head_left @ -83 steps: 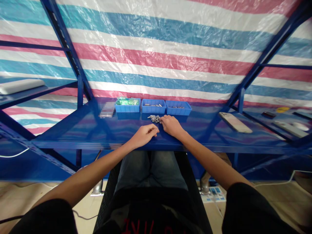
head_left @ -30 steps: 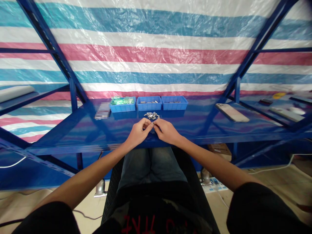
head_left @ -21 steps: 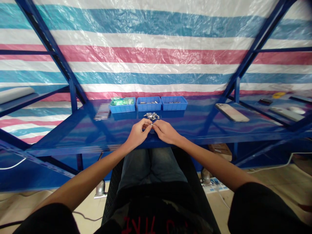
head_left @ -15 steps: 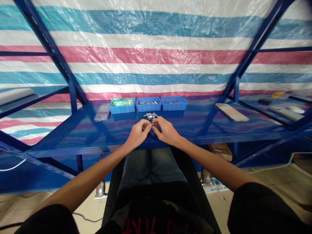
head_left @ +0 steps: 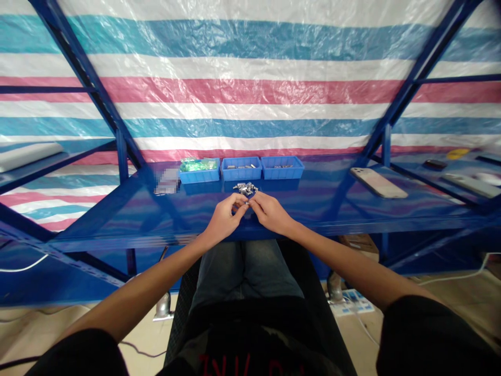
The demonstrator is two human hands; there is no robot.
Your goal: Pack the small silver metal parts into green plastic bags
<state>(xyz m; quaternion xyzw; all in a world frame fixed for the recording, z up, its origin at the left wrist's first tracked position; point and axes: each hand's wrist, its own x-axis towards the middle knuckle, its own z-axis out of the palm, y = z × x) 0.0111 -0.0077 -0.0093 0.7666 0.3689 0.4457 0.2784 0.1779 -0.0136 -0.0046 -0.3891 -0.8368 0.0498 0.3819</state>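
Observation:
My left hand (head_left: 227, 215) and my right hand (head_left: 271, 211) meet fingertip to fingertip above the front of the blue table (head_left: 313, 206). Between their pinched thumbs and fingers sits a small silvery metal piece (head_left: 247, 203), mostly covered, so its exact kind does not show. Both hands are closed on it. Just beyond the fingertips lies a small pile of shiny metal parts (head_left: 246, 188).
Behind the pile stand three blue bins: a left bin (head_left: 200, 176) with green plastic packets, a middle bin (head_left: 241, 172) and a right bin (head_left: 283, 171) with small metal pieces. A phone (head_left: 379, 183) lies to the right. Blue frame posts (head_left: 122, 151) flank the table.
The right thumb and fingers have drawn together into a tighter pinch on the small metal piece. The whole view has shifted slightly; the bins and pile look unchanged.

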